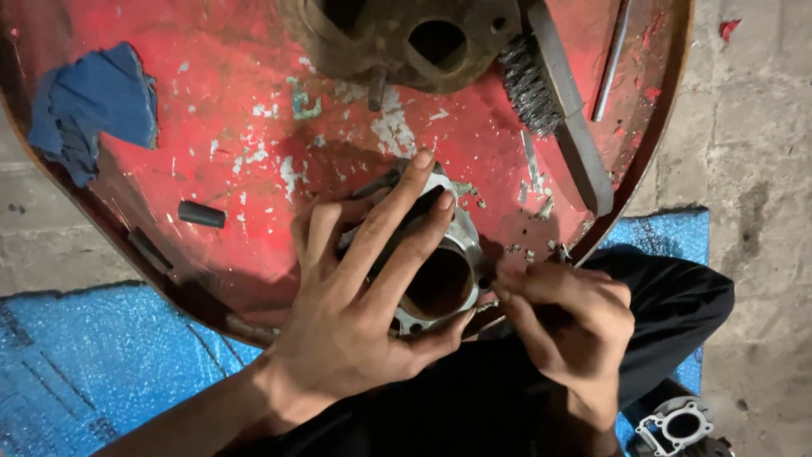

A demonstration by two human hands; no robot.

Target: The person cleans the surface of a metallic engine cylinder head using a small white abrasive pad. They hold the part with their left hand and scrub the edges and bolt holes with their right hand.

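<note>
My left hand (364, 288) lies spread over a grey metal engine cylinder (444, 275), fingers across its top and thumb under its near rim, holding it on the edge of a round red metal tray (245, 110). The cylinder's round bore faces up between my fingers. My right hand (567, 317) is closed just right of the cylinder, fingertips pinched together at its rim; whatever it pinches is too small to make out.
A wire brush (550, 93) and a thin metal rod (611, 59) lie at the tray's right. A rusty engine part (406, 38) sits at the top, a blue cloth (93, 106) at left, a small black tube (201, 214). Blue sheet (85, 364) and another metal part (677, 423) on the floor.
</note>
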